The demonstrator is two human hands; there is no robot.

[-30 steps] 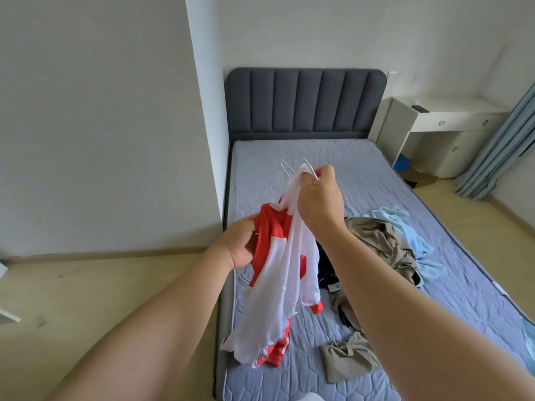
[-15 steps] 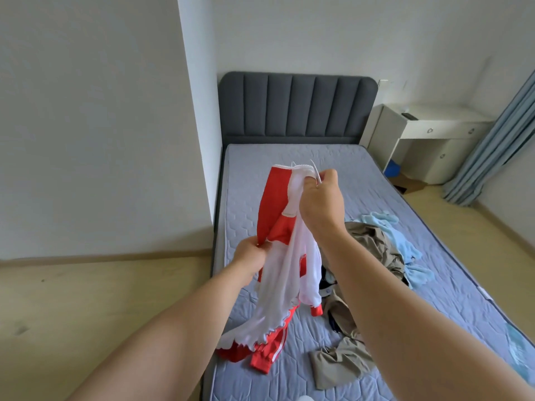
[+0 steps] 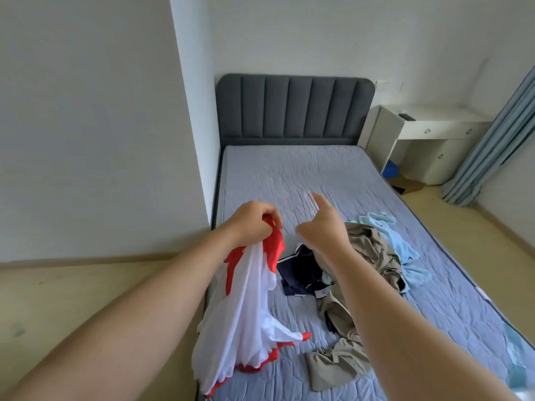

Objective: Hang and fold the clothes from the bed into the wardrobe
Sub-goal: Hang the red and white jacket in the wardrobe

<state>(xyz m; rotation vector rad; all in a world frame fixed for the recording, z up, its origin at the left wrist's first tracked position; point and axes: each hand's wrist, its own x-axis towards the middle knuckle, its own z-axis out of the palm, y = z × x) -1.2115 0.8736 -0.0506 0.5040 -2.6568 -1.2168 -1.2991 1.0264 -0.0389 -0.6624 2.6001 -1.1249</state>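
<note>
My left hand (image 3: 254, 222) grips the top of a red and white garment (image 3: 246, 299), which hangs down over the left edge of the grey bed (image 3: 289, 175). My right hand (image 3: 321, 227) is just to its right, apart from the garment, fingers curled. A thin white hanger (image 3: 313, 199) sticks up from it as a blurred streak. On the mattress lie a navy garment (image 3: 301, 273), a khaki garment (image 3: 370, 250), a light blue garment (image 3: 396, 241) and another khaki piece (image 3: 335, 366).
A white wall column (image 3: 191, 111) stands against the bed's left side. The dark grey headboard (image 3: 292, 105) is at the far end. A white desk (image 3: 434, 125) and blue curtain (image 3: 492, 140) are at the right. Wooden floor (image 3: 86, 299) lies to the left.
My right hand has let go of the garment's top and moved right and down with the hanger. My left hand has moved up to the garment's top, and the garment now hangs lower.
</note>
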